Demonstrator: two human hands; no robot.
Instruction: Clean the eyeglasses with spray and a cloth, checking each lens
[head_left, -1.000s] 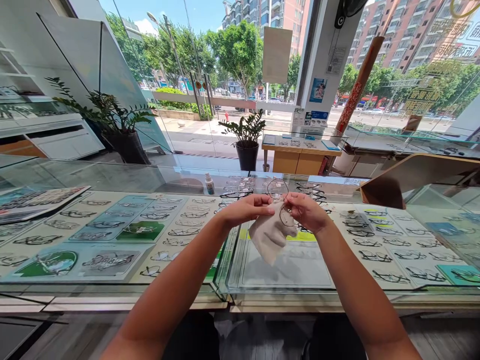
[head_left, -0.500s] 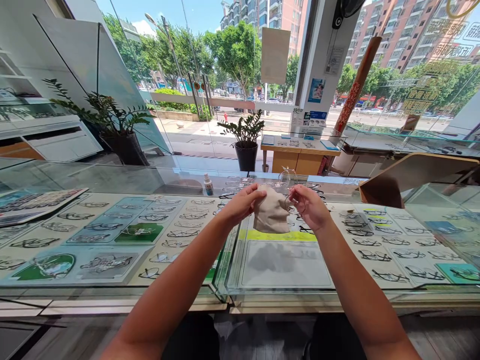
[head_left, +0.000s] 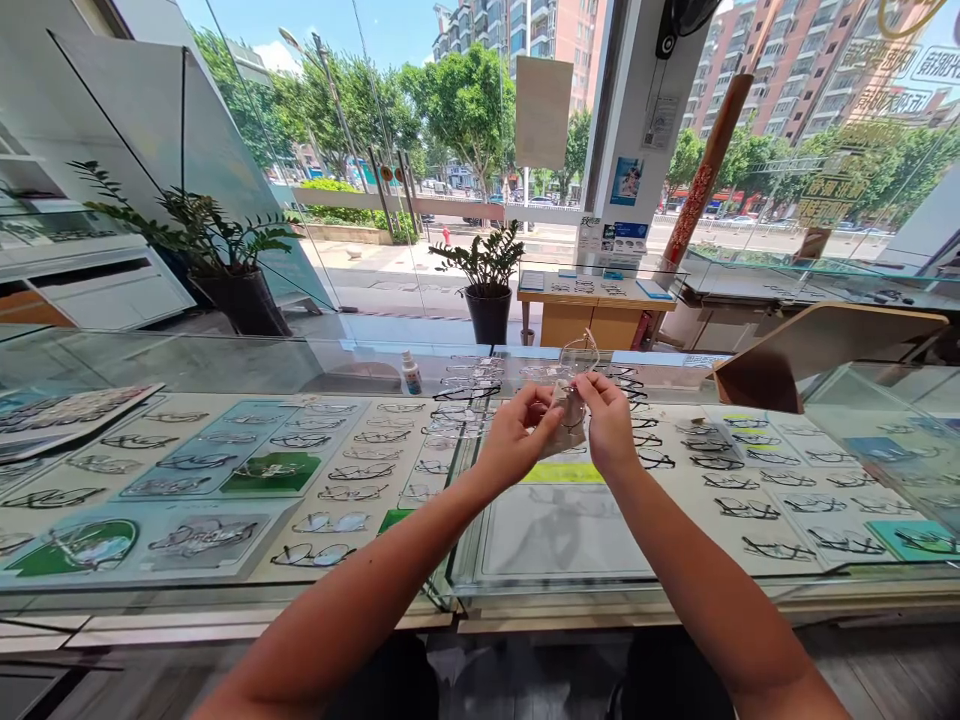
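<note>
- Two bare hands meet in the middle of the frame, above a long glass counter.
- The left hand pinches a small tan cloth. Its thumb and fingers are closed tight on it.
- The right hand pinches the glasses. Its fingertips are closed on the thin frame.
- The glasses are up in the air between the two hands, just above the middle of the frame. One clear round lens sticks up over the fingers.
- The cloth is pressed against the lower part of the glasses. Most of it is hidden by the hands.
- The two hands are very close, thumb next to thumb.
- Many more pairs, the display glasses, lie in rows under the glass top, across the lower left and the right of the frame.
- A yellow-green strip shows under the glass, just below the hands.
- A small white bottle stands on the counter, near the hands and to their left.
- A small plant in a black pot stands on the floor in the upper middle. A big plant stands in the upper left.
- A wooden table stands to the right of the small plant.
- A brown board leans at the right side of the frame.
</note>
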